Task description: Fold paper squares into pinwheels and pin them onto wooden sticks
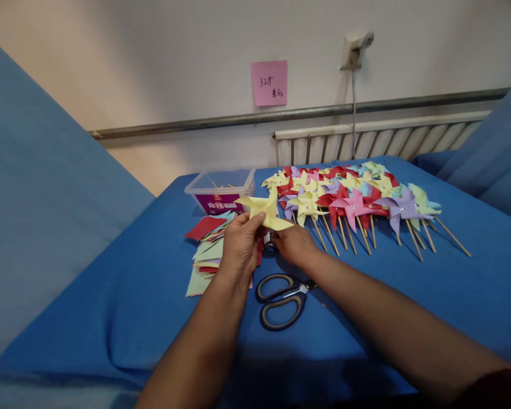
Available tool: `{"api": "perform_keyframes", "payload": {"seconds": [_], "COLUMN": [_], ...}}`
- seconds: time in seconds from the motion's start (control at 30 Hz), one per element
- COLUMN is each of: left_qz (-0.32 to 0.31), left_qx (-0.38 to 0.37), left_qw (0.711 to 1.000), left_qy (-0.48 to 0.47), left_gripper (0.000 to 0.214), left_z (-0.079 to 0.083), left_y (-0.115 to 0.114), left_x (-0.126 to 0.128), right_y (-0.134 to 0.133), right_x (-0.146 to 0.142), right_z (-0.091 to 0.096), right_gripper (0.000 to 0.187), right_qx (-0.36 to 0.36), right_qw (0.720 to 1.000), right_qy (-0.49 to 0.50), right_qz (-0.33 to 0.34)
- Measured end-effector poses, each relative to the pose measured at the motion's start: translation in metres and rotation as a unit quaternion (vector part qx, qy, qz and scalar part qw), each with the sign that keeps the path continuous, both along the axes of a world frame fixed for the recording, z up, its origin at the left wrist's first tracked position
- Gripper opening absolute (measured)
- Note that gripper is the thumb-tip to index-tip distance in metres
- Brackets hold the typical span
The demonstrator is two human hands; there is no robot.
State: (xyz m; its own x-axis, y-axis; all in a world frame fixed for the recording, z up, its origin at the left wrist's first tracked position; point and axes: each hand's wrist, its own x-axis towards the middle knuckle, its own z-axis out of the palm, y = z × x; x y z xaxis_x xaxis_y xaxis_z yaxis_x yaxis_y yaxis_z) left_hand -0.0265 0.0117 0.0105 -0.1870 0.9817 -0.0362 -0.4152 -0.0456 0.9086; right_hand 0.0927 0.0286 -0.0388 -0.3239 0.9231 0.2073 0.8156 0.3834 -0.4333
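My left hand (239,244) pinches a folded yellow paper pinwheel (264,211) and holds it up over the blue cloth. My right hand (293,245) sits just below and to the right of it, fingers curled by a small item I cannot make out. A stack of cut colored paper squares (206,245) lies under and left of my left hand. Finished pinwheels on wooden sticks (353,199) are spread in rows to the right. Scissors (281,297) with grey handles lie in front of my hands.
A clear plastic box (221,190) with a purple label stands behind the paper stack. The blue-covered table (123,295) ends at a wall with a pink note (269,83), a radiator (378,139) and a rail. Blue fabric rises at both sides.
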Motion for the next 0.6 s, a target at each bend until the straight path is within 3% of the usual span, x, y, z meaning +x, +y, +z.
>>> {"api": "perform_keyframes", "payload": {"seconds": [0.3,0.6], "left_qz": [0.004,-0.002], "left_qx": [-0.005,-0.001], "left_qw": [1.000,1.000], "left_qy": [-0.003,-0.004], "left_gripper": [0.024,0.024], "left_z": [0.0013,0.0019], "left_y": [-0.0010,-0.0013], "left_x": [0.0011,0.0004], "right_y": [-0.0005,0.0011], "right_x": [-0.0016,0.0056], "right_z": [-0.0013,0.0011], "right_gripper": [0.029,0.033], "right_qx": [0.000,-0.036], "right_qw": [1.000,0.998], "right_qy": [-0.023,0.023], "right_qz": [0.011,-0.035]}}
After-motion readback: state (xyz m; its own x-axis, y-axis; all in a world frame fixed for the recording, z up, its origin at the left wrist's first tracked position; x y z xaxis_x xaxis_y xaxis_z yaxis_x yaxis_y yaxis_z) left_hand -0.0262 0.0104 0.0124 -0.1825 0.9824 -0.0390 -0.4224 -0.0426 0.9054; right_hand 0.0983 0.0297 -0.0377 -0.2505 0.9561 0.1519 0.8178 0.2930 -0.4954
